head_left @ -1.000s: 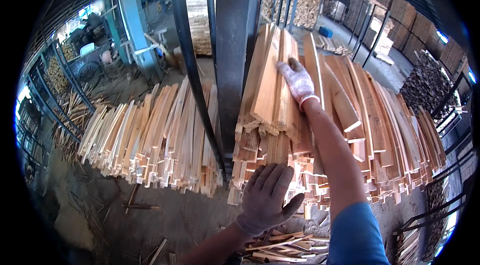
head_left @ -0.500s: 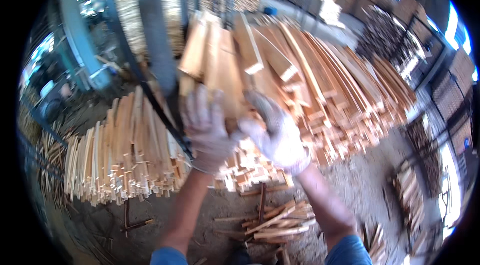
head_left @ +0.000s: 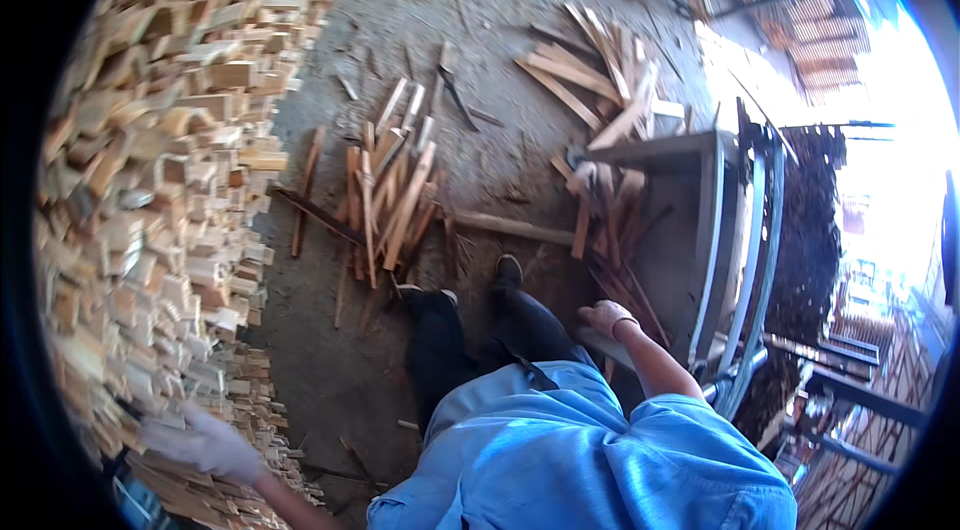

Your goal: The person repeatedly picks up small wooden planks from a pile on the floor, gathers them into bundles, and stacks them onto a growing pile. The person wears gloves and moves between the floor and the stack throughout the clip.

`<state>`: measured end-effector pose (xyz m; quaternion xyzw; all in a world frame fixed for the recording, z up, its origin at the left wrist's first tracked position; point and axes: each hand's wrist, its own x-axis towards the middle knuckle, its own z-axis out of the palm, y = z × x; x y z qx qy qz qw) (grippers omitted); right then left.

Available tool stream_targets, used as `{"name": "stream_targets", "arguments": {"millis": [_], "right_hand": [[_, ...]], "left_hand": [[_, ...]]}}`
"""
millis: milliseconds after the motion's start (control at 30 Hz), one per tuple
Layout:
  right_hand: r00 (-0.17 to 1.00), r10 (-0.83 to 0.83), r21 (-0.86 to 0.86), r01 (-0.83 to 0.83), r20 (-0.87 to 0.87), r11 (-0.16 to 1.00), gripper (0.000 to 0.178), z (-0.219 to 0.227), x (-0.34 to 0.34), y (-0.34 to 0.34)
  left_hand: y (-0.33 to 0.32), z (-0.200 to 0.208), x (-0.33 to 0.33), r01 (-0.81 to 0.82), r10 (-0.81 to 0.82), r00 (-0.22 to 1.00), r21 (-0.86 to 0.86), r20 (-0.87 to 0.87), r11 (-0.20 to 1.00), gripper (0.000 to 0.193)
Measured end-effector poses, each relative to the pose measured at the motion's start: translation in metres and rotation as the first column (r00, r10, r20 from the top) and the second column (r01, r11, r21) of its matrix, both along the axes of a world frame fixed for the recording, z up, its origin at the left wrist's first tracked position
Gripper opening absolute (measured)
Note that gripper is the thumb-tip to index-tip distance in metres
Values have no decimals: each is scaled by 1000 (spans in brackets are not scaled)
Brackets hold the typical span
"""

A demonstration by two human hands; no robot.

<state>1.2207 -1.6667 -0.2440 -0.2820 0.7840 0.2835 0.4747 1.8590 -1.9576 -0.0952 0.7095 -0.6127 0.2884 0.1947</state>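
My left hand [head_left: 205, 445], in a pale glove, is at the lower left with its fingers apart. It is beside a big stack of light wooden sticks [head_left: 200, 230] whose cut ends face me, and whether it touches them I cannot tell. My right hand [head_left: 607, 318], also gloved, hangs right of my legs with the fingers curled in. Nothing shows in it. Close by is a grey box-like stand [head_left: 660, 155] with a pale lower edge and metal rails.
Loose wooden offcuts [head_left: 392, 195] lie on the dusty floor before my feet. Another heap of offcuts [head_left: 610, 70] lies beyond the stand. A long wooden bar [head_left: 525, 228] crosses the floor ahead. Blue-grey metal rails [head_left: 752, 260] rise at the right, before a dark stack [head_left: 812, 220].
My view has turned from the boards on the pile to the floor and stand. My hands, both over the boards before, are now far apart, one on each side of my body.
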Motion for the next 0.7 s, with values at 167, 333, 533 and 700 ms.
{"name": "stream_targets", "arguments": {"millis": [167, 333, 533, 700], "right_hand": [[991, -113, -179, 124, 71, 976, 68, -64, -44, 63], [927, -376, -184, 370, -1, 911, 72, -63, -88, 8], [847, -530, -250, 505, -37, 826, 84, -169, -198, 60], [567, -806, -302, 748, -172, 591, 94, -259, -279, 96]], "left_hand": [[119, -124, -109, 299, 98, 881, 703, -464, 646, 61], [189, -171, -209, 433, 360, 695, 762, -623, 482, 58], [256, -222, -368, 563, 607, 438, 728, -663, 390, 52], [286, -286, -504, 721, 562, 550, 691, -618, 54, 50]]}}
